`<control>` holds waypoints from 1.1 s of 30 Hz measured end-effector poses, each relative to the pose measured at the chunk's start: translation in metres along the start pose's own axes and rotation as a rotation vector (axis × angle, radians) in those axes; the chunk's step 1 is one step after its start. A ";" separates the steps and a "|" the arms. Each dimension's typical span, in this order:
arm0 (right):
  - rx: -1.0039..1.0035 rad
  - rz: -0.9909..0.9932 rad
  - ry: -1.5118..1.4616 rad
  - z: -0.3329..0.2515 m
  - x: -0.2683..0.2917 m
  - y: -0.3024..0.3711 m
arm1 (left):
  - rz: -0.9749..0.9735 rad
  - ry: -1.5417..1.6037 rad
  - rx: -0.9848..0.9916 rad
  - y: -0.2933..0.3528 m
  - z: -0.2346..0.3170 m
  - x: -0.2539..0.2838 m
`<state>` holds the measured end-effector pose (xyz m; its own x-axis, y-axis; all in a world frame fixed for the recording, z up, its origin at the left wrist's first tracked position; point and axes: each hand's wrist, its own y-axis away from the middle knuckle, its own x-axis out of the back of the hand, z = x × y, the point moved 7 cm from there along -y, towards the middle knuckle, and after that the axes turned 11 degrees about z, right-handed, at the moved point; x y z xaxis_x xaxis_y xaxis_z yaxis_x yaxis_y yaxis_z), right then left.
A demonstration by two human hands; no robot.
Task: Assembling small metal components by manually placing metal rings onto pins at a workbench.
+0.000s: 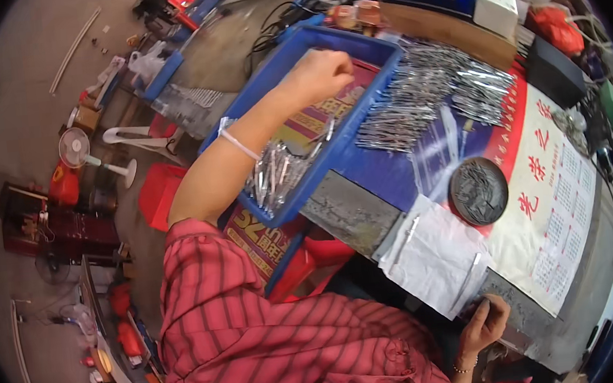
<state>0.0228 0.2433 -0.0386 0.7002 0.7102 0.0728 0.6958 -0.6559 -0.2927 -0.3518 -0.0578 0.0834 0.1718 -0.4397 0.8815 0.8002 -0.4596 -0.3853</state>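
My left hand [319, 77] hangs over the far part of a blue plastic tray [310, 201], its fingers curled in. Whatever they may hold is hidden. Shiny slim metal pieces [280, 173] lie heaped in the tray's near end, below my forearm. At the table's front edge is my right hand [484, 323], with its thumb and fingers bent together; I cannot make out anything in them. It is beside a white cloth or paper sheet [437, 256]. Beyond that sheet stands a round dish [478, 191] full of small dark metal pieces.
Rows of slim metal pieces [404, 97] cover the table's middle, on a blue sheet [382, 173]. A calendar poster [543, 194] lies at the right. Boxes, including a white one [495, 7], and cables crowd the back. Red stools [296, 272] stand under the tray.
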 end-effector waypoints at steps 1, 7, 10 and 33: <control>0.059 -0.018 0.048 -0.004 -0.004 -0.001 | -0.061 -0.065 0.069 0.018 -0.029 0.008; 0.088 -0.013 0.203 0.001 -0.006 0.001 | -0.446 0.014 0.326 0.090 -0.109 -0.034; 0.128 -0.007 0.267 0.007 -0.004 0.001 | -0.500 -0.069 0.292 0.088 -0.111 -0.053; 0.120 -0.021 0.208 -0.001 -0.008 0.004 | -0.535 -0.122 0.348 0.079 -0.065 -0.056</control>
<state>0.0195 0.2347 -0.0394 0.7123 0.6472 0.2716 0.6953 -0.5978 -0.3991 -0.3355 -0.1195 -0.0138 -0.2550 -0.1191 0.9596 0.9292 -0.3048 0.2091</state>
